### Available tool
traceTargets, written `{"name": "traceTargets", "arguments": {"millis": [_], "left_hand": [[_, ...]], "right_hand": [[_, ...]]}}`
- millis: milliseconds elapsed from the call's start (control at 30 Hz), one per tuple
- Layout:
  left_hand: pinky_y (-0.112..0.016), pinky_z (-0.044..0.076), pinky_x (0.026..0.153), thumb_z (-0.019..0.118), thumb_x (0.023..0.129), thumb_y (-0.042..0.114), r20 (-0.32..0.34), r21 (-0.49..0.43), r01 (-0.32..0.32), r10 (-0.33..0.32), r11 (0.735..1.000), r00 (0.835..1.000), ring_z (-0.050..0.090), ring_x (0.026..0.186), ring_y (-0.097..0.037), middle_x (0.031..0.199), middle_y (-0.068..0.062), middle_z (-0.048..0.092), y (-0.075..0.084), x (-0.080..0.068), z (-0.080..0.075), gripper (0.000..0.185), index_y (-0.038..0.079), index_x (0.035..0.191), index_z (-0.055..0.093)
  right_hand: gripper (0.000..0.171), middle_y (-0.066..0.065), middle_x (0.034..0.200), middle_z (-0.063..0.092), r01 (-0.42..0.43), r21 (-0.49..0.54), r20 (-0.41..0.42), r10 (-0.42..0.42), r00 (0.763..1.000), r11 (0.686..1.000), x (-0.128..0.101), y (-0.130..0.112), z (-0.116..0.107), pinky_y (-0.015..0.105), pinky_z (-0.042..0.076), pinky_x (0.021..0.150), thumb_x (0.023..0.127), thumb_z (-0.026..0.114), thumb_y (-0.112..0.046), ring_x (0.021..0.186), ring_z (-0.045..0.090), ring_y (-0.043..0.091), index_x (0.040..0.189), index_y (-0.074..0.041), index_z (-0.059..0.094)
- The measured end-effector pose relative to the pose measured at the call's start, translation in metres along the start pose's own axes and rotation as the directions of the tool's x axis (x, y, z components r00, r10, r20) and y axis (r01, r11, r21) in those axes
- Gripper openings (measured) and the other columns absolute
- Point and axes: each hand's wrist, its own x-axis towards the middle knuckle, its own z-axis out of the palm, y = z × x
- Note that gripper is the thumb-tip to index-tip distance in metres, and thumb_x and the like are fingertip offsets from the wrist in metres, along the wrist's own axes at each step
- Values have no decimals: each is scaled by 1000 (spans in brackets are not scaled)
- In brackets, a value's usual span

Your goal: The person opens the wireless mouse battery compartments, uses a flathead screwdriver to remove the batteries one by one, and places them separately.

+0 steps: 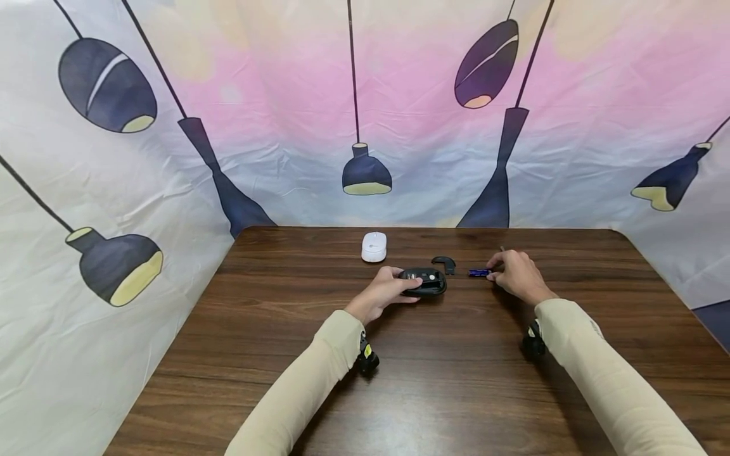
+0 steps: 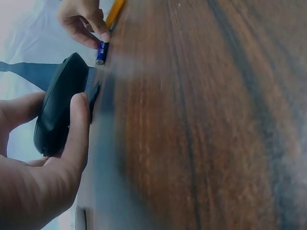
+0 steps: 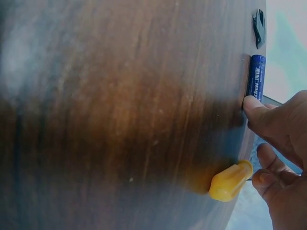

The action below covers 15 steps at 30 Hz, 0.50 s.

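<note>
Here the left hand [image 1: 383, 292] gripped the black mouse [image 1: 424, 282], upturned on the wooden table [image 1: 456, 380]; right hand [image 1: 516, 273] fingertips pinched the blue battery [image 1: 478, 273] lying just right of it. Best lifted level, polarity checked, mouse held steady. Battery cover [image 1: 445, 263] nearby; lamp-print backdrop [image 1: 171, 158] behind

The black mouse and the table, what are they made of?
The black mouse, gripped by the left hand, looks like matte plastic: smooth, dull, moulded curves. The table shows dark brown wood grain with a soft sheen; it could be real wood or a printed laminate.
</note>
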Motion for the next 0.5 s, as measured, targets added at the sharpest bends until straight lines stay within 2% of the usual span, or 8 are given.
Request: {"name": "traceTargets", "arguments": {"millis": [100,233,367,500], "left_hand": [[-35,62,87,67,98,6,-19,45,-1,2,999,1000,63,117,-35,141,-31,46,-1,2,3,70,-11,152,25],[-32,63,84,67,99,7,-24,132,-22,26,991,999,68,109,-33,133,-28,53,-2,4,7,61,-12,147,34],[-32,63,83,66,99,6,-16,169,-45,48,985,999,69,106,-32,126,-25,57,-4,6,8,55,-12,143,38],[-33,63,83,66,99,6,-2,203,-63,65,977,998,69,106,-34,122,-24,58,-6,7,9,54,-12,142,39]], "right_hand": [[17,25,105,71,-3,3,0,3,1000,1000,-1,-1,0,52,56,71,88,76,-5,87,68,37,104,0,75],[18,26,106,70,-4,3,-2,4,1000,1000,-1,-2,-1,53,56,71,87,77,-5,90,67,40,105,0,75],[20,27,109,70,-1,-1,5,1,1000,1000,-1,-2,-2,58,57,75,87,79,-6,94,67,43,105,0,75],[21,26,108,70,7,4,4,-7,1000,1000,-2,-3,-3,58,58,75,86,80,-6,93,68,42,105,0,75]]}}
